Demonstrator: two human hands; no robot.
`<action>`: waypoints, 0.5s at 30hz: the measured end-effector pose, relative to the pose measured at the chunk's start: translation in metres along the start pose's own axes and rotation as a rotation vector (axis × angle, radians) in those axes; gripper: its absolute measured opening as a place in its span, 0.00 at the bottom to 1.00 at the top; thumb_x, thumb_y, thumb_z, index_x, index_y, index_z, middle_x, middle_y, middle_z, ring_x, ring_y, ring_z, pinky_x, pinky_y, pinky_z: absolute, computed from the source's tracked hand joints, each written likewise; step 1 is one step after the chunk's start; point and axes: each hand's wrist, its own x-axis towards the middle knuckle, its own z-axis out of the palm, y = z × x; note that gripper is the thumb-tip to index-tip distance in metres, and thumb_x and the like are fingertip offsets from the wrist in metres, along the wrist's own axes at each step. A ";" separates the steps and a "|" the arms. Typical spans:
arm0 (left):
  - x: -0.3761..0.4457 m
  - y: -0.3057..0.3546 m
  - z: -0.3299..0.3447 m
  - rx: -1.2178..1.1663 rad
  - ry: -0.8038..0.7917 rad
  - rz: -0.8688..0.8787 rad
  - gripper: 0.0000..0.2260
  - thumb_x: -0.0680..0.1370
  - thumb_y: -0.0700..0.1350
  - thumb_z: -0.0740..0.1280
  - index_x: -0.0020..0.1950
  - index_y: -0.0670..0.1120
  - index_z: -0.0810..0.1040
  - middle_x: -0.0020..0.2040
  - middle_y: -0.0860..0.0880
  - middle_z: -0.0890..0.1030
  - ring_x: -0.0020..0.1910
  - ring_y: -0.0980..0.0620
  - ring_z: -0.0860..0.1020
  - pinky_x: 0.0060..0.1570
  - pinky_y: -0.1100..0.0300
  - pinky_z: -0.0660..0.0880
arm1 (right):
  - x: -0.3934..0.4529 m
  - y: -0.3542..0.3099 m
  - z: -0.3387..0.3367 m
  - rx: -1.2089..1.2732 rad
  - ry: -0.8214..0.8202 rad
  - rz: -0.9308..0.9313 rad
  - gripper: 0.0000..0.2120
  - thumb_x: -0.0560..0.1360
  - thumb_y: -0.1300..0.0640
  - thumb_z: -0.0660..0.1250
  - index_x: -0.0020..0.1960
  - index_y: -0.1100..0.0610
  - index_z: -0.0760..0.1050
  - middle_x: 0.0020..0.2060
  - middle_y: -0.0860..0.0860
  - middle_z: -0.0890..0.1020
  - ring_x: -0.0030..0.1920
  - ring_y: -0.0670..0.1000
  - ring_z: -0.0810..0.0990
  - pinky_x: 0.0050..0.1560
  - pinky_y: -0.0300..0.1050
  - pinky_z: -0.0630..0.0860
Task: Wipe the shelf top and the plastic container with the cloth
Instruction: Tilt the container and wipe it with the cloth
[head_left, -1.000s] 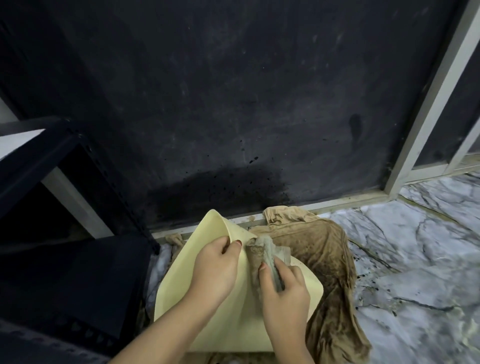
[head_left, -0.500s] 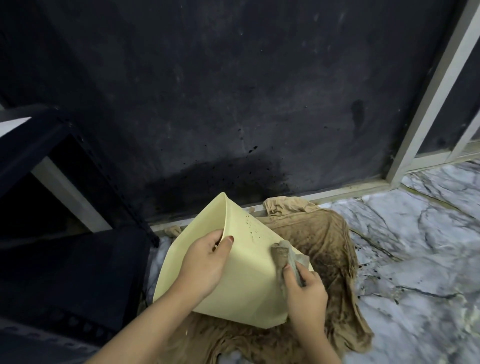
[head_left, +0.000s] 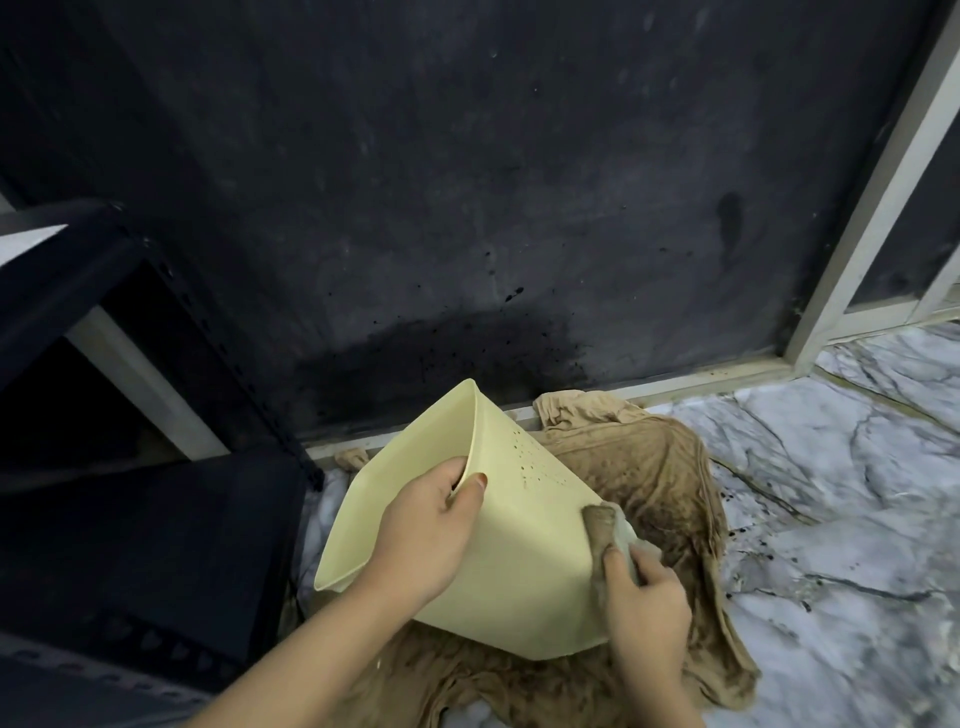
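1. Container (head_left: 498, 551): pale yellow plastic, tipped on its side, open mouth facing left, held above a brown rag (head_left: 649, 483) spread on the marble floor (head_left: 831, 467).
2. Left hand (head_left: 426, 535): closed on the container's rim, thumb on the outer wall, fingers curled inside.
3. Right hand (head_left: 644, 597): closed on a small bunched cloth (head_left: 605, 530), which it presses against the container's right-hand edge, near its base.
4. Container wall: small dark specks visible in the upper part, near the rim.
5. Shelf (head_left: 130, 545): dark, at the left, just beside the container; its lower board is level with the floor rag.
6. Wall (head_left: 467, 208): dark, behind everything, with a darker patch and black specks just above the container.
7. Floor: black specks scattered to the right of the rag.
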 end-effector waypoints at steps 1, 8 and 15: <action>-0.001 0.001 0.002 0.010 -0.004 0.010 0.11 0.79 0.49 0.58 0.44 0.46 0.78 0.41 0.41 0.82 0.42 0.41 0.79 0.47 0.43 0.75 | -0.007 -0.010 0.004 0.022 0.000 -0.043 0.13 0.73 0.51 0.65 0.53 0.56 0.80 0.47 0.58 0.77 0.51 0.61 0.76 0.46 0.48 0.68; -0.003 0.003 0.005 0.051 0.021 0.042 0.10 0.79 0.48 0.59 0.42 0.46 0.77 0.37 0.41 0.80 0.37 0.41 0.77 0.44 0.45 0.74 | -0.041 -0.063 0.025 0.159 -0.124 -0.229 0.16 0.73 0.51 0.65 0.58 0.54 0.78 0.45 0.49 0.76 0.46 0.50 0.77 0.45 0.41 0.69; -0.002 0.004 0.005 0.022 0.008 0.028 0.11 0.79 0.48 0.59 0.42 0.46 0.77 0.39 0.41 0.81 0.40 0.40 0.78 0.44 0.43 0.74 | -0.025 -0.046 0.017 0.115 -0.087 -0.147 0.15 0.73 0.50 0.64 0.57 0.53 0.79 0.44 0.49 0.76 0.45 0.50 0.76 0.45 0.45 0.71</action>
